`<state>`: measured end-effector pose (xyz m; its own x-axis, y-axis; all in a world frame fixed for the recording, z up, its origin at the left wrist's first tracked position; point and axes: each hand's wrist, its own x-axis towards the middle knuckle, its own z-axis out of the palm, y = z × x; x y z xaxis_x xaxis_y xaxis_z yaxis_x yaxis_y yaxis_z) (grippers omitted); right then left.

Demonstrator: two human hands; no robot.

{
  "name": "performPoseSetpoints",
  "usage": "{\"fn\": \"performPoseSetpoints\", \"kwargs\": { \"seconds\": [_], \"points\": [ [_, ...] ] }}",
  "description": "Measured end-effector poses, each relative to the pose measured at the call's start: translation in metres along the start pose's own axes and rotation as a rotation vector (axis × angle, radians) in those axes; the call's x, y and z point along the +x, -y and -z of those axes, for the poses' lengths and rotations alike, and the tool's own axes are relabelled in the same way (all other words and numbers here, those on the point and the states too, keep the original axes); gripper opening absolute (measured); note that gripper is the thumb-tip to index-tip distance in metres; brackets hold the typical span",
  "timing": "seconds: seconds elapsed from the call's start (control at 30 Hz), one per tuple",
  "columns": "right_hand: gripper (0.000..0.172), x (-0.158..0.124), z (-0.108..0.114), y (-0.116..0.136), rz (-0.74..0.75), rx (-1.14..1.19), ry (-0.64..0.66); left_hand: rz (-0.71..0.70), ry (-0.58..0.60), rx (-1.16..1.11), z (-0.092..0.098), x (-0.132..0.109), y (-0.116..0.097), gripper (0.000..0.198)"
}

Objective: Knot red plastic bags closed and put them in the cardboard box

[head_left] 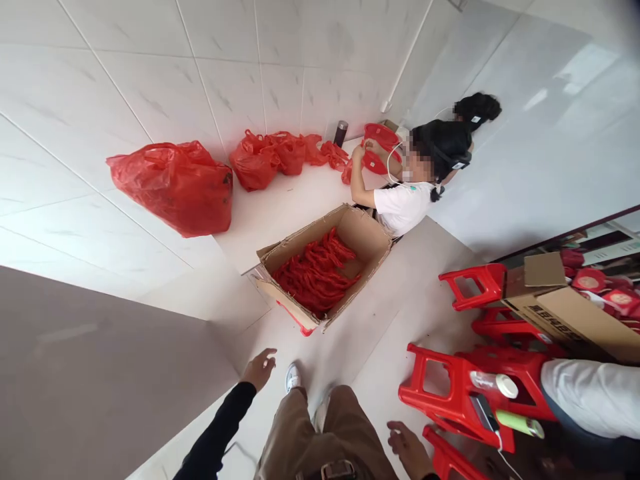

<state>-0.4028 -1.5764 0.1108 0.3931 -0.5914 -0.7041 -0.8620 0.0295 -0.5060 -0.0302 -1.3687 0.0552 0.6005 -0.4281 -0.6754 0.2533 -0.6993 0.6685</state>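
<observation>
Left hand (pixel 260 368) spread, empty; right hand (pixel 407 448) loosely curled, empty; open cardboard box (pixel 367 237) of red plastic pieces (pixel 315 273) seen ahead, well apart; red stool (pixel 415 393) near right hand; stool best skirted, box approached squarely.

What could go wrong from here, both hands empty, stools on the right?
1. The red stools crowd the floor by the right hand; a step that way may trip.
2. A phone and bottles lie loose on one stool; a bump could knock them off.
3. The cardboard box seems to rest on something red below and might tip if pulled.
</observation>
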Motion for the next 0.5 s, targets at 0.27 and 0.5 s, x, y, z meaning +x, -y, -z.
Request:
{"fn": "performPoseSetpoints", "kwargs": {
  "seconds": [0.27, 0.5],
  "points": [
    [0.056, 0.15, 0.087, 0.137, 0.28, 0.047, 0.076, -0.087, 0.088, -0.459, 0.008, 0.005, -0.122, 0.051],
    [0.049, 0.312, 0.101, 0.272, 0.414, -0.143, 0.378, 0.123, -0.125, -0.828, -0.09, 0.059, -0.188, 0.048]
  ]
}}
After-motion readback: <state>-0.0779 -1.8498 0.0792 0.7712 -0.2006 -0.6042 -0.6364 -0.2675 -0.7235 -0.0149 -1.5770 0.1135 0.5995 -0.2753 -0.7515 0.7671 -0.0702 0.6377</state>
